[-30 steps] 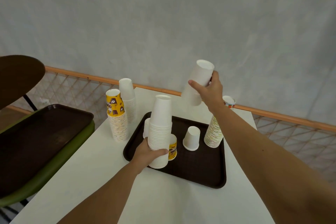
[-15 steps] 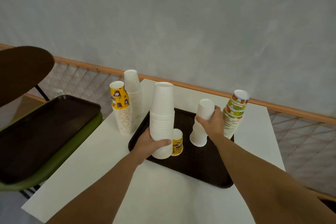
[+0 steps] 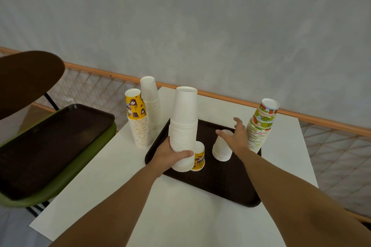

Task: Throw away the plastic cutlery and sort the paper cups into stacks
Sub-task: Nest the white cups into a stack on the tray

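Nearest, the white desk (image 3: pixel 180 216) carries a dark brown tray (image 3: pixel 230 186). On the tray's near left part, the left grip (image 3: pixel 168 154) is clamped on the lower part of a tall white cup stack (image 3: pixel 183 126), thumb across the front and fingers curled round the back. The stack stands upright, cups mouth down. Just beside it on the right, 1 yellow printed cup (image 3: pixel 198 156) stands mouth down on the tray. A little farther right sits a short white cup stack (image 3: pixel 221 146), also mouth down. The right grip (image 3: pixel 234 138) hangs over its top with fingers straight and spread apart, holding nothing; whether the palm touches the stack I cannot tell. At the tray's far right edge, a tall fruit-patterned stack (image 3: pixel 260 126) leans slightly. Left of the tray, on the bare desk, stand 2 more stacks: a yellow-topped stack (image 3: pixel 138 118) and, just behind it, a plain white stack (image 3: pixel 150 102). Off to the left, a second brown tray (image 3: pixel 50 146) lies on a green chair seat (image 3: pixel 60 182). Beyond the desk, an orange rail (image 3: pixel 220 97) runs before a grey wall (image 3: pixel 200 26).
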`<state>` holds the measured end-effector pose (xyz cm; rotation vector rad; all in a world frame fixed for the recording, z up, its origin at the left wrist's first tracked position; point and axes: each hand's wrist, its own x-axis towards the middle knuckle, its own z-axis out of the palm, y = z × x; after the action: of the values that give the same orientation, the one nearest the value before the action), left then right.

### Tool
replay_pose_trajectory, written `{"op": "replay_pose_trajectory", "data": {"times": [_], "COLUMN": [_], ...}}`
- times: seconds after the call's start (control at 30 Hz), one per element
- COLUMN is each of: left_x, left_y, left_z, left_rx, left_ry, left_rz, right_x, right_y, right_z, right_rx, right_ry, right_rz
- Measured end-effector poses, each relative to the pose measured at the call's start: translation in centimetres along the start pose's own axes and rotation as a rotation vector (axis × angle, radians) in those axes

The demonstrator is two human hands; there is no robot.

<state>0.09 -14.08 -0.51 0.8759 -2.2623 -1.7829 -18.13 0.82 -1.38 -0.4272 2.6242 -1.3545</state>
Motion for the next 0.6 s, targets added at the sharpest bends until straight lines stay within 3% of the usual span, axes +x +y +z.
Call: {"op": "replay_pose_trajectory", "data": {"times": [0.17,0.37,0.6], "left_x": [0.0,-0.2,-1.0], "left_y": [0.1,0.3,0.7], "left_z": [-0.1,-0.2,-0.2], "left_rx": [-0.007,-0.002,0.018], "left_ry": [-0.02,-0.039,-0.055], "left_rz": [0.014,0.027,0.04], "right_x": [-0.7,-3.3,-5.0], "right_y": [-4.7,-11.3,-14.3], "right_z": [-1.4,-2.9,-2.3], "right_rx": [0.087,0.361,0.3], "right_ry": [0.038,-0.291,-0.552], "right_rz": [-0.171,-0.243,-0.312]}}
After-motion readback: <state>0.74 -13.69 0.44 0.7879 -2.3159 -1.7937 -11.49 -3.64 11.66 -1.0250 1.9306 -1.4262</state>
